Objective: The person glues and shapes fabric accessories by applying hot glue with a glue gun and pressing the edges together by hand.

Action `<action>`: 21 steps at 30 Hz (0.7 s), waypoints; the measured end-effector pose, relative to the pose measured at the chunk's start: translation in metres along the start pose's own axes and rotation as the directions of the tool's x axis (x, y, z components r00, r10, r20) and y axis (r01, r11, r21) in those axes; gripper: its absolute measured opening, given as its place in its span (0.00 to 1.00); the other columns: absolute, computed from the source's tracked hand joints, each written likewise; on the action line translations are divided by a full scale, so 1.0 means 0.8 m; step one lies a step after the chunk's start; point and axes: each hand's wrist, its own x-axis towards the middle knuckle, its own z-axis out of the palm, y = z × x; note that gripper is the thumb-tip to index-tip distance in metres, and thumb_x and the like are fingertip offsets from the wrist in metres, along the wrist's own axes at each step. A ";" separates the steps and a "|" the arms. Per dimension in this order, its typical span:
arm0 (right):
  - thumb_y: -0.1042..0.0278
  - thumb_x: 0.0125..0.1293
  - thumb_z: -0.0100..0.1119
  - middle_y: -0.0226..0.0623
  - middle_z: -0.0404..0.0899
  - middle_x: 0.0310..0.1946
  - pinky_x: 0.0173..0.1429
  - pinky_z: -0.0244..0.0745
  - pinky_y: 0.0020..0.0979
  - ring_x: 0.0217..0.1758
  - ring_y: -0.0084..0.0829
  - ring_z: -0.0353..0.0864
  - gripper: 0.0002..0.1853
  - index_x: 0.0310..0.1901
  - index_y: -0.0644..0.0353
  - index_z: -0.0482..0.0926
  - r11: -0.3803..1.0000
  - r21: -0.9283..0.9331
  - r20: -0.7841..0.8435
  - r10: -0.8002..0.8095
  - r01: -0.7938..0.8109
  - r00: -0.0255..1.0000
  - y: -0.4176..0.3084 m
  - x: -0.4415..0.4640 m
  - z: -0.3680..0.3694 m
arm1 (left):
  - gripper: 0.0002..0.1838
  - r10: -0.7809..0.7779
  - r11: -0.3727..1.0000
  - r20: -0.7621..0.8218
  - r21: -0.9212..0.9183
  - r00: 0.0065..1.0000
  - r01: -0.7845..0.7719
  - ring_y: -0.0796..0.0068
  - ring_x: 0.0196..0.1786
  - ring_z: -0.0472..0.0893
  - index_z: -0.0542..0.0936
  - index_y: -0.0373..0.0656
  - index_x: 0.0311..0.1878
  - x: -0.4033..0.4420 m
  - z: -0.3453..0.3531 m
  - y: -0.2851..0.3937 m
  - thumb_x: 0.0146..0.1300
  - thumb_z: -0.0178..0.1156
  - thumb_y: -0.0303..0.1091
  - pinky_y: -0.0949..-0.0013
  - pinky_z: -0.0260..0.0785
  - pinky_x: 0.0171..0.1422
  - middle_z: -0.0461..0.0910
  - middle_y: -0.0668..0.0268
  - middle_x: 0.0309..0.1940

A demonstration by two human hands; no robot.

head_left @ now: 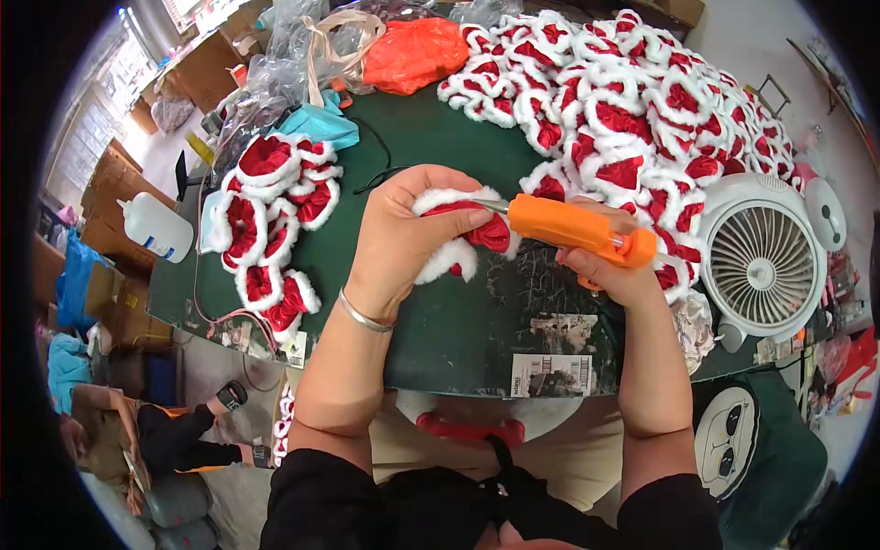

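Note:
My left hand pinches a small red cloth piece with white fluffy trim above the green table. My right hand is wrapped around an orange glue gun, which points left. Its metal nozzle reaches the upper part of the red cloth, close to my left thumb. Whether the tip touches the cloth is hard to see. Part of the trimmed piece is hidden behind my left fingers. A silver bangle circles my left wrist.
A large heap of red-and-white trimmed pieces fills the back right, with a smaller pile at left. A white fan stands at right. Orange and blue bags lie behind. Another person sits at lower left.

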 end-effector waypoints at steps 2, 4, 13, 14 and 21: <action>0.63 0.51 0.69 0.35 0.72 0.23 0.35 0.66 0.32 0.29 0.35 0.69 0.14 0.31 0.64 0.76 0.997 -0.057 0.014 -0.056 0.057 0.998 0.008 0.002 0.001 | 0.12 -0.006 1.000 -0.004 -0.001 1.000 0.006 0.76 0.37 0.82 0.78 0.35 0.40 0.001 -0.001 -0.001 0.51 0.64 0.16 0.76 0.76 0.40 0.82 0.61 0.36; 0.63 0.51 0.69 0.35 0.72 0.23 0.35 0.66 0.33 0.29 0.36 0.69 0.14 0.30 0.63 0.75 0.987 -0.114 0.031 -0.111 0.113 0.993 0.009 0.002 0.002 | 0.12 -0.023 1.000 0.003 -0.001 1.000 0.023 0.74 0.37 0.82 0.77 0.36 0.41 0.002 -0.002 0.000 0.52 0.63 0.15 0.75 0.77 0.40 0.82 0.59 0.36; 0.63 0.49 0.70 0.34 0.69 0.23 0.34 0.65 0.33 0.29 0.35 0.67 0.15 0.28 0.62 0.73 0.983 -0.126 0.119 -0.115 0.130 0.986 0.012 0.001 -0.009 | 0.13 -0.121 0.981 0.112 -0.138 0.986 0.136 0.72 0.38 0.83 0.77 0.40 0.40 0.007 -0.020 -0.007 0.52 0.61 0.14 0.72 0.78 0.41 0.82 0.59 0.37; 0.64 0.49 0.70 0.34 0.69 0.23 0.35 0.65 0.32 0.29 0.35 0.68 0.15 0.28 0.62 0.73 0.984 -0.110 0.104 -0.130 0.142 0.986 0.011 0.002 -0.008 | 0.14 -0.136 0.978 0.122 -0.144 0.983 0.153 0.71 0.38 0.83 0.78 0.40 0.40 0.007 -0.020 -0.007 0.52 0.61 0.13 0.72 0.78 0.41 0.82 0.60 0.37; 0.66 0.51 0.67 0.34 0.73 0.26 0.41 0.69 0.31 0.32 0.29 0.73 0.12 0.31 0.63 0.75 0.879 0.286 0.044 0.386 -0.382 0.921 -0.018 -0.014 -0.020 | 0.12 -0.138 0.976 0.098 -0.154 0.986 0.152 0.74 0.35 0.82 0.77 0.36 0.41 0.007 -0.015 -0.006 0.52 0.62 0.14 0.75 0.77 0.38 0.82 0.60 0.35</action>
